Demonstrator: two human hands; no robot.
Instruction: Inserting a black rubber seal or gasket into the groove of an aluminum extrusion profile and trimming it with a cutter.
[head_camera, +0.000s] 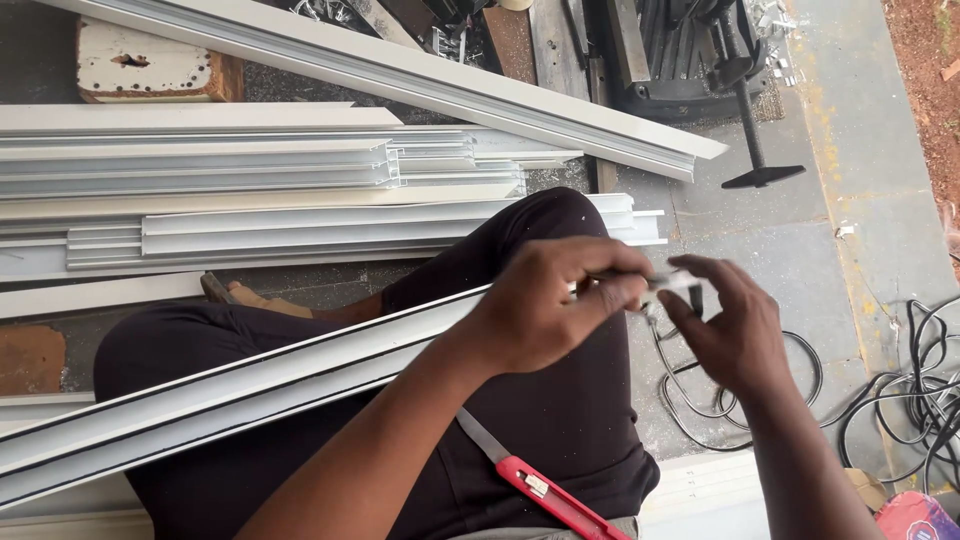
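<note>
Head view, stacked aluminium profiles upper left, long white profile across the lap, red utility knife lower centre, left hand pinching small metal piece at centre, right hand fingers curled against it, black cables lower right.

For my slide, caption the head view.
Both hands, left hand and right hand, pinch a small metal piece above an aluminium profile across the lap.

A long metal profile lies across the person's lap, and both hands meet at its right end: the left hand over it, the right hand just beside. A utility knife rests on the lap below the hands. Behind the knee lies a stack of profiles, and cables lie on the floor to the right.
</note>
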